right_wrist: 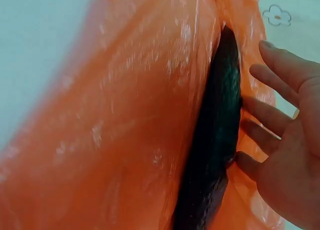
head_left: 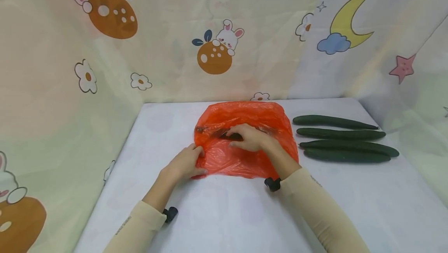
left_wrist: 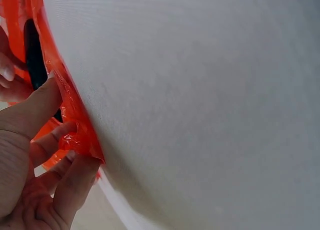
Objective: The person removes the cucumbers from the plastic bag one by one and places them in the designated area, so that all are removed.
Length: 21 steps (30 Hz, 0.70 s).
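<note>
A red plastic bag (head_left: 227,163) lies on the white table, its mouth parted. Inside the opening shows a dark green cucumber (right_wrist: 220,105), partly covered by the film. My left hand (head_left: 187,161) grips the bag's near left edge; the left wrist view shows the film (left_wrist: 75,120) between thumb and fingers. Over the bag's mouth is my right hand (head_left: 248,138), its fingers spread. In the right wrist view those fingertips (right_wrist: 250,105) come right up to the cucumber's side without curling round it.
To the right of the bag, several long cucumbers (head_left: 350,145) lie side by side on the table (head_left: 227,214). Behind and at both sides hangs a pale cloth (head_left: 175,50) with cartoon prints.
</note>
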Tool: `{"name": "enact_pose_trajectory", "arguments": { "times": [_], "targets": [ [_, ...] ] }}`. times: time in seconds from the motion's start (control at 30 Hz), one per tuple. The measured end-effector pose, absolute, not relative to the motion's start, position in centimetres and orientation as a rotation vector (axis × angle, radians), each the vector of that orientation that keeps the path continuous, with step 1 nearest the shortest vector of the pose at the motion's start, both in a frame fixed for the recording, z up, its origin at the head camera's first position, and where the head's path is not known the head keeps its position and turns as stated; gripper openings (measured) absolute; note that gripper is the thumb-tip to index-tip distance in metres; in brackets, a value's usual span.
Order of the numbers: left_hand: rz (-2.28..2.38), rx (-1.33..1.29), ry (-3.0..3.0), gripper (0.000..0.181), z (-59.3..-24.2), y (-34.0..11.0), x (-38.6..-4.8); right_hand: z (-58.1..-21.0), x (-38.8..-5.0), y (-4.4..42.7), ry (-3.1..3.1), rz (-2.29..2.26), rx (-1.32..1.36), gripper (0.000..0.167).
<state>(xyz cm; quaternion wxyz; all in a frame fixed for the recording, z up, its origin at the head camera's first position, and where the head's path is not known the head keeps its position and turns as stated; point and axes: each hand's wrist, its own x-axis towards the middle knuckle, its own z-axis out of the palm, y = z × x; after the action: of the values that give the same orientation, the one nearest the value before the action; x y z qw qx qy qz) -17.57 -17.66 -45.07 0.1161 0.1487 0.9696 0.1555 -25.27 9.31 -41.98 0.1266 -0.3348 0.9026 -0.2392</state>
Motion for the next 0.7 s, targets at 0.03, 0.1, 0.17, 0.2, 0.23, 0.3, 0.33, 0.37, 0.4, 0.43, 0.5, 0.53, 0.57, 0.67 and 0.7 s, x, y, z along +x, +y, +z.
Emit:
{"name": "enact_pose_trajectory", "arguments": {
  "times": [0.03,0.1,0.17,0.2,0.23,0.3,0.33,0.37,0.4,0.43,0.5,0.53,0.57,0.67,0.7],
  "targets": [
    [0.457,0.436,2.839,0.053,-45.1,-17.6,-17.6,-42.0,-25.5,9.4,2.630,-0.691,-0.962,0.044],
    [0.462,0.437,2.834,0.053,-45.2,-17.5,-17.6,-42.1,-25.9,9.6,2.629,-0.698,-0.923,0.046],
    [0.469,0.438,2.828,0.053,-45.3,-17.4,-17.6,-42.2,-26.3,9.8,2.626,-0.704,-0.891,0.048],
    [0.468,0.437,2.825,0.053,-45.4,-17.4,-17.6,-42.2,-26.4,9.9,2.624,-0.706,-0.874,0.048],
    [0.467,0.434,2.823,0.053,-45.4,-17.3,-17.5,-42.3,-26.5,9.9,2.622,-0.706,-0.865,0.048],
    [0.463,0.434,2.821,0.053,-45.5,-17.3,-17.5,-42.4,-26.8,9.9,2.614,-0.710,-0.857,0.048],
    [0.465,0.433,2.820,0.053,-45.5,-17.3,-17.5,-42.5,-27.0,9.9,2.613,-0.711,-0.855,0.048],
    [0.465,0.434,2.820,0.053,-45.5,-17.3,-17.5,-42.6,-27.1,9.9,2.610,-0.716,-0.851,0.047],
    [0.467,0.435,2.821,0.053,-45.4,-17.3,-17.5,-42.6,-27.2,9.9,2.610,-0.720,-0.849,0.047],
    [0.468,0.437,2.823,0.053,-45.4,-17.3,-17.4,-42.7,-27.4,9.8,2.613,-0.721,-0.848,0.046],
    [0.468,0.445,2.824,0.053,-45.4,-17.4,-17.4,-42.8,-27.6,9.6,2.629,-0.704,-0.856,0.045],
    [0.470,0.446,2.825,0.053,-45.3,-17.4,-17.4,-42.7,-27.7,9.5,2.637,-0.694,-0.853,0.044],
    [0.474,0.448,2.826,0.053,-45.3,-17.5,-17.5,-42.7,-27.8,9.4,2.649,-0.678,-0.850,0.044],
    [0.476,0.441,2.830,0.054,-45.1,-17.6,-17.6,-42.3,-27.9,9.0,2.685,-0.606,-0.841,0.043],
    [0.479,0.434,2.830,0.054,-45.0,-17.6,-17.6,-42.2,-27.9,8.9,2.691,-0.583,-0.827,0.044]
  ]
}}
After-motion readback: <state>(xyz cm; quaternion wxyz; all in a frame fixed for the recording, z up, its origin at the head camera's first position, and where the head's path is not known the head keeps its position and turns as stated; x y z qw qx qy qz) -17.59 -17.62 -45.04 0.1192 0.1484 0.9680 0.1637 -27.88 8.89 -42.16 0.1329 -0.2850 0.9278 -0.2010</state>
